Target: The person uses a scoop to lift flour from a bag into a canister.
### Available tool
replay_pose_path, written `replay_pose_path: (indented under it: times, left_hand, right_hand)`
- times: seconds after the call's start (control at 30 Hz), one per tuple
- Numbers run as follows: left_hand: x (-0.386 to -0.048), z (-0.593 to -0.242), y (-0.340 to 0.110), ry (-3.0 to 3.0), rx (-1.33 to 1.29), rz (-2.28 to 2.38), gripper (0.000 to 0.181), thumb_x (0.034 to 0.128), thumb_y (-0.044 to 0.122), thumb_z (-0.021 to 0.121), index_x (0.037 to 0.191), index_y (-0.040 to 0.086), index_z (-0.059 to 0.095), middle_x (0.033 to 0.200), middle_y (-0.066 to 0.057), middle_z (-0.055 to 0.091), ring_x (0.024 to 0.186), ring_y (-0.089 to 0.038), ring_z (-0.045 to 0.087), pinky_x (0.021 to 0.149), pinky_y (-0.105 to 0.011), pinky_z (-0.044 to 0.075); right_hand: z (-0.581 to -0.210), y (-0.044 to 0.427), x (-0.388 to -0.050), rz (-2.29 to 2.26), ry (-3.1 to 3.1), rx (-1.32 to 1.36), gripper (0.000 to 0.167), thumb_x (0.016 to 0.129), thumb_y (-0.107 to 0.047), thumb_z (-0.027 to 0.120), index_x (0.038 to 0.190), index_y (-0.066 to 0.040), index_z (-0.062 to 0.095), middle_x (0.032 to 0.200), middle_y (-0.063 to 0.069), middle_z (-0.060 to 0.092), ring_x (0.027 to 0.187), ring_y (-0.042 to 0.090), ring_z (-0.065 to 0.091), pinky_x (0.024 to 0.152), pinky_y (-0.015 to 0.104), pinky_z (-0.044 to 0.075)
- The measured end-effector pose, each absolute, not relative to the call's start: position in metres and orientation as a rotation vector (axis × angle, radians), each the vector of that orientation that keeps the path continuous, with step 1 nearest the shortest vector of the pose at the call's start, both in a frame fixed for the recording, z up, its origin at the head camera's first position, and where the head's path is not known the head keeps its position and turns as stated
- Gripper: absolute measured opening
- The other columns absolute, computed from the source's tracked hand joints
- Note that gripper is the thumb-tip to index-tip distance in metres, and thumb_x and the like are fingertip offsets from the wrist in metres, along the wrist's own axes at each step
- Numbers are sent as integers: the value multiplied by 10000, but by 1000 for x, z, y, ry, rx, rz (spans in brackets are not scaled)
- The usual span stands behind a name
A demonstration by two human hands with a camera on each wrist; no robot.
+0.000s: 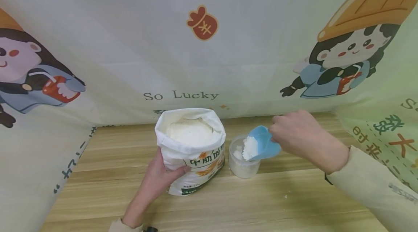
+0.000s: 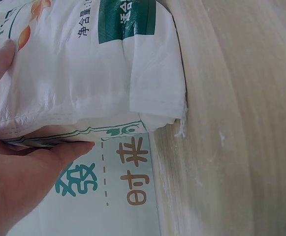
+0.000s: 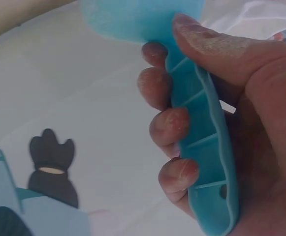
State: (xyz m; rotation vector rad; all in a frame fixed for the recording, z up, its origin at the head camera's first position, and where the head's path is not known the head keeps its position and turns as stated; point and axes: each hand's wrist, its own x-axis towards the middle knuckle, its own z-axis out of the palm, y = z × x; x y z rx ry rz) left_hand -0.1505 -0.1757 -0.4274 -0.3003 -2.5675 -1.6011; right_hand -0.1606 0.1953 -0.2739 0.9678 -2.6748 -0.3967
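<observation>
A white bag of flour [image 1: 196,163] stands upright with its top folded open and white flour [image 1: 191,132] showing inside. My left hand [image 1: 163,172] grips its near left side, thumb on the printed front; the left wrist view shows that hand [image 2: 29,182] at the bag's edge. In my right hand [image 1: 298,130] is a blue scoop [image 1: 266,145], tilted over a clear round tub [image 1: 245,166] with white flour at its mouth. The tub holds some flour. Up close, the fingers curl round the scoop's ribbed handle [image 3: 202,132], and powder dusts the thumb.
The wood-grain table [image 1: 104,174] carries the bag and the tub side by side. A few white specks lie on it to the right. Behind and at both sides stands a pale printed cloth [image 1: 156,54] with cartoon figures and lettering.
</observation>
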Motion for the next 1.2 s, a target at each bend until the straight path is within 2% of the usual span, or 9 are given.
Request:
replay_pose_path:
  times: [0.13, 0.27, 0.4, 0.67, 0.87, 1.0, 1.1, 1.2]
  left_hand:
    - [-150, -427, -176, -2565, -304, -1610, 851, 786, 111, 912, 1468, 128, 405, 1318, -118, 641, 1211, -328, 617, 1024, -542, 492]
    - [-150, -428, -176, -2568, -300, -1608, 850, 784, 109, 911, 1466, 131, 405, 1318, -116, 641, 1212, -328, 618, 1025, -547, 494]
    - [-151, -428, -176, -2572, -297, -1588, 859, 781, 122, 917, 1470, 133, 403, 1312, -118, 644, 1204, -326, 621, 1020, -543, 498]
    - [-151, -428, -175, -2577, -293, -1572, 853, 784, 129, 918, 1464, 132, 404, 1309, -113, 647, 1198, -319, 624, 1009, -526, 496]
    - [-151, -428, -176, -2582, -291, -1564, 845, 785, 141, 918, 1462, 141, 412, 1301, -106, 655, 1196, -317, 628, 1010, -528, 499]
    - [-151, -428, -176, -2577, -300, -1571, 831, 782, 120, 916, 1451, 132, 423, 1298, -106, 657, 1195, -316, 629, 1012, -531, 501]
    - [-151, -428, -176, -2579, -292, -1566, 839, 781, 119, 916, 1455, 129, 416, 1295, -109, 658, 1191, -320, 631, 1009, -529, 499]
    - [-151, -428, -175, -2582, -281, -1558, 850, 782, 125, 915, 1461, 124, 404, 1290, -116, 660, 1186, -325, 632, 1005, -527, 497]
  right_hand:
    - [-273, 186, -160, -445, -2617, 989, 392, 747, 89, 788, 565, -160, 547, 583, -26, 455, 505, 146, 364, 429, 282, 330]
    - [-274, 180, -159, -513, -2540, 999, 361, 709, 121, 801, 581, -147, 596, 588, -3, 488, 504, 157, 398, 426, 297, 384]
    - [-276, 177, -157, -569, -2483, 1001, 358, 704, 114, 816, 580, -134, 591, 588, 8, 481, 515, 159, 399, 434, 281, 376]
    - [-279, 182, -155, -555, -2452, 1003, 331, 666, 18, 928, 624, -123, 632, 630, 20, 541, 550, 187, 473, 447, 288, 404]
    - [-284, 196, -157, -466, -2467, 1004, 314, 662, 35, 908, 662, -150, 653, 666, 1, 572, 590, 197, 525, 459, 311, 451]
    - [-285, 204, -157, -390, -2526, 983, 223, 712, -101, 941, 789, -136, 734, 750, 0, 651, 664, 207, 596, 516, 341, 520]
    - [-285, 211, -155, -344, -2569, 954, 259, 739, -219, 949, 869, -104, 757, 803, 14, 678, 718, 220, 628, 563, 363, 552]
    - [-287, 218, -154, -278, -2590, 923, 290, 742, -247, 950, 865, -95, 735, 791, 13, 657, 709, 213, 616, 546, 367, 546]
